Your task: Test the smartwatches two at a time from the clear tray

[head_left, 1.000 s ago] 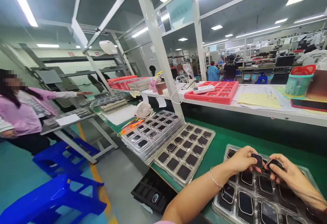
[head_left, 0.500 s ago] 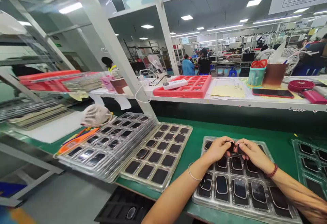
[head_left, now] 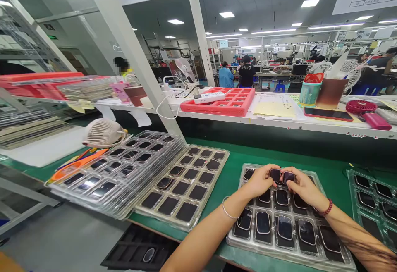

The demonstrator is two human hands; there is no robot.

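Observation:
My left hand (head_left: 259,180) pinches a small dark glossy oval part (head_left: 275,174) above a clear plastic tray (head_left: 235,243) on the green bench. My right hand (head_left: 302,186) pinches a second dark oval part (head_left: 288,177) right beside the first; the two parts nearly touch. The tray under my hands holds several more dark oval parts in its pockets. A thin bangle is on my left wrist, a red bead bracelet on my right.
Left of my tray lies a tray of dark pockets (head_left: 186,218) and a stack of clear trays (head_left: 102,206). Another clear tray (head_left: 353,179) sits at the right edge. A red tray (head_left: 248,102), phone (head_left: 328,114) and cups stand on the raised shelf. People work in the background.
The view swung right from the aisle and a person in pink to the bench. My hands, a part in each, came together over the tray.

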